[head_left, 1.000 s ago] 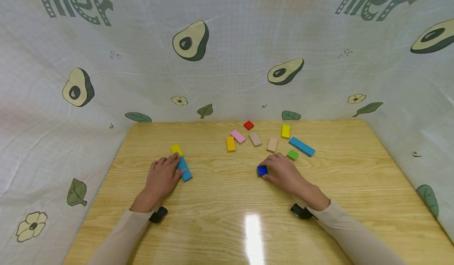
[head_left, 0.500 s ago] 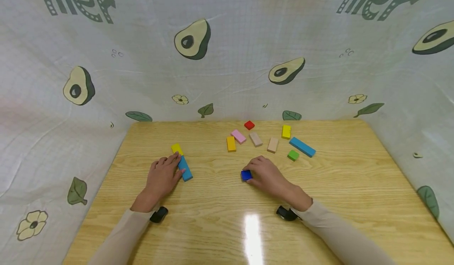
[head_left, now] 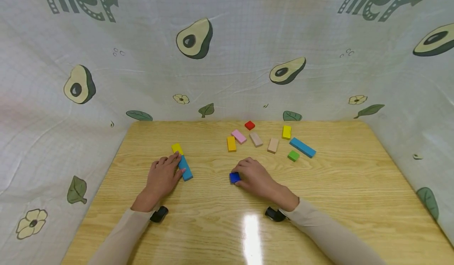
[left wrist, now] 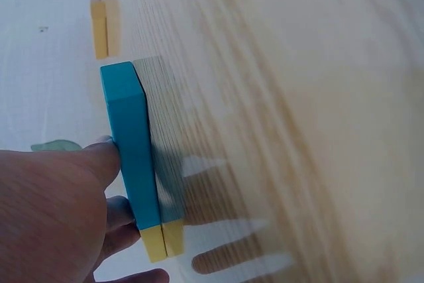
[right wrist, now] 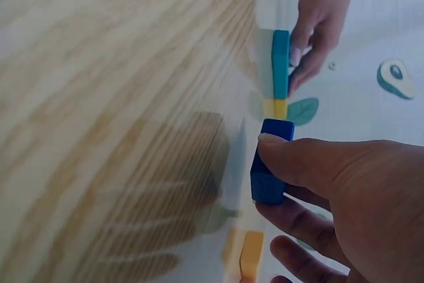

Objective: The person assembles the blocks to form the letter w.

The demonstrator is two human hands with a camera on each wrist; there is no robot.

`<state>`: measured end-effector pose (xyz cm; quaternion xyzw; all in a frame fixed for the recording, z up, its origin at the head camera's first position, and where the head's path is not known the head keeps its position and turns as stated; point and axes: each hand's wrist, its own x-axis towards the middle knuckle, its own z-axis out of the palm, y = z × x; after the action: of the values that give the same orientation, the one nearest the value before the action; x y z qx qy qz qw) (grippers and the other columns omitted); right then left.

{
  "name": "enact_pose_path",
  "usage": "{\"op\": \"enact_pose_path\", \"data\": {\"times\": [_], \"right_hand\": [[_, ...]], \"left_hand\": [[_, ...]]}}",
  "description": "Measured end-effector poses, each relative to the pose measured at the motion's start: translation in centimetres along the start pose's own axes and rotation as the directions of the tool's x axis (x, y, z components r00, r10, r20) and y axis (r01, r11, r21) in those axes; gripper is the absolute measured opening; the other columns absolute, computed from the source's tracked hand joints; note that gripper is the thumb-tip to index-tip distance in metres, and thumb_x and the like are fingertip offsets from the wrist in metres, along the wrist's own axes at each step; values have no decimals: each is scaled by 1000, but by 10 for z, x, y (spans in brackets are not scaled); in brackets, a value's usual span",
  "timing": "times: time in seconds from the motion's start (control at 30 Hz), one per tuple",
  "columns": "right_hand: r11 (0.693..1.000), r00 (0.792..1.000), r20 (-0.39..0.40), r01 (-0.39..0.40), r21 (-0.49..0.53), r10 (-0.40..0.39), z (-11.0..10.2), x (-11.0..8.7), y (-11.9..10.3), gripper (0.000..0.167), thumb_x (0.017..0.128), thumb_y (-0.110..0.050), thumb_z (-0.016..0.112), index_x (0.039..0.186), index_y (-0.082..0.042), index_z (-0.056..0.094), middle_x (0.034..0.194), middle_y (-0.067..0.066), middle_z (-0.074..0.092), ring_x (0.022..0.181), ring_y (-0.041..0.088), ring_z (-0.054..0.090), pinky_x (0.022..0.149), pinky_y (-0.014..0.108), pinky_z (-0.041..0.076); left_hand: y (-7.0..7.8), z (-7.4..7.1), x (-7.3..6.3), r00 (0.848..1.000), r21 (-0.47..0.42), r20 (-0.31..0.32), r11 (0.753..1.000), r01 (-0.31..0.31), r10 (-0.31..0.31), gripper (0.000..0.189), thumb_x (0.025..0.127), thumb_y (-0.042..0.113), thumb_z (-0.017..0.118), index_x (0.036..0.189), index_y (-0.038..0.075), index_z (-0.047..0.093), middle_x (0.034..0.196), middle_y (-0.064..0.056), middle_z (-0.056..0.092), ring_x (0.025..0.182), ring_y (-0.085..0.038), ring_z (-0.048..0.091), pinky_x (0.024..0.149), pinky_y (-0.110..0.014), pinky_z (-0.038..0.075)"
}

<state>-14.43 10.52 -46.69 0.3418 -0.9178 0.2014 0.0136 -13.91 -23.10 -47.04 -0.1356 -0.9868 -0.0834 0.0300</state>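
Surface: wood-grained.
Left hand: loosely spread, resting on light-blue block, end-to-end with yellow block.
Right hand: pinching dark-blue block, mid-surface.
Likely risk: careless bump skewing the pair.

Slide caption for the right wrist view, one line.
Right fingers pinch a dark blue block while, beyond, left fingers touch a light blue block set end to end with a yellow block.

This is a screened-off tabletop spot — avocado-printed sheeting lines three sides of a wood-grain table.
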Motion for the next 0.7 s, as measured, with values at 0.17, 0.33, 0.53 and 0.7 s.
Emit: {"op": "enact_pose_path", "data": {"times": [0.17, 0.33, 0.53, 0.7], "right_hand": [[1000, 1000, 9, 7, -9, -7, 5, 6, -7, 29, 91, -21, 86, 117, -10, 79, 116, 5, 74, 114, 27, 62, 102, 48, 53], [1000, 1000, 2, 26, -13, -26, 9, 11, -14, 29, 90, -21, 87, 116, -9, 80, 114, 6, 74, 113, 28, 63, 101, 48, 53], [1000, 1000, 12, 26, -12, -26, 14, 20, -22, 29, 91, -21, 86, 116, -9, 79, 115, 6, 74, 113, 27, 63, 100, 46, 53], [1000, 1000, -2, 27, -12, -27, 20, 27, -28, 29, 90, -22, 87, 115, -9, 79, 113, 6, 74, 110, 27, 62, 98, 45, 53]], "left_hand": [[0, 1, 1, 1000, 9, 4, 1000, 2, -2, 54, 106, 30, 65, 150, -1, 57, 158, -18, 52, 134, -45, 52, 108, -64, 42], [0, 1, 2, 1000, 20, 11, 1000, 7, -7, 56, 107, 31, 64, 151, -1, 56, 159, -17, 52, 135, -45, 52, 109, -63, 42], [1, 0, 2, 1000, 24, 10, 1000, 7, -7, 56, 106, 30, 66, 151, -1, 56, 158, -17, 52, 134, -45, 53, 109, -63, 43], [1, 0, 1, 1000, 17, 7, 1000, 5, -6, 56, 106, 30, 66, 151, -1, 56, 158, -17, 53, 133, -45, 54, 108, -63, 43]]}}
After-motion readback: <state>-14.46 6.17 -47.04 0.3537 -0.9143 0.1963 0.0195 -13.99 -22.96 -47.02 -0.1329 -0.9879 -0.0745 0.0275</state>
